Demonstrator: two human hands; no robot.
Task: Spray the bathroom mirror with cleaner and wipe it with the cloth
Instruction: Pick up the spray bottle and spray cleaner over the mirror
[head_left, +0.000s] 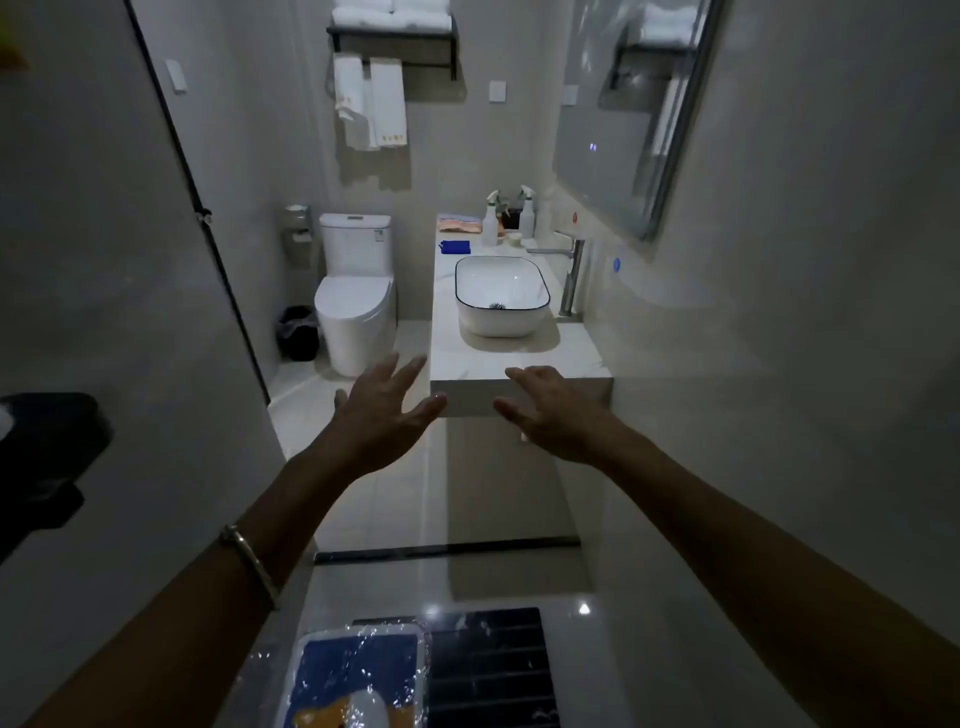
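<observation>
progress looks to be nil: the mirror (623, 114) on the right-hand wall shows no spray or wipe marks that i can make out, though the room is dim and the glass is seen at a steep angle. two spray bottles (490, 222) stand at the far end of the worktop (519, 361), beyond the basin (501, 296). a blue cloth (455, 247) lies flat just beside them, nearer the worktop's left edge, with a folded pinkish cloth (460, 223) behind it. none of these is in the hands, so everything is left to do: fetch a bottle, spray, take the cloth, wipe.

both arms stretch forward. the left hand (384, 410) hangs before the worktop's near left corner, fingers spread wide, holding nothing. the right hand (550, 415) is in front of the near edge, palm down, fingers loosely splayed, also empty. both are well apart from the bottles and cloth.
</observation>
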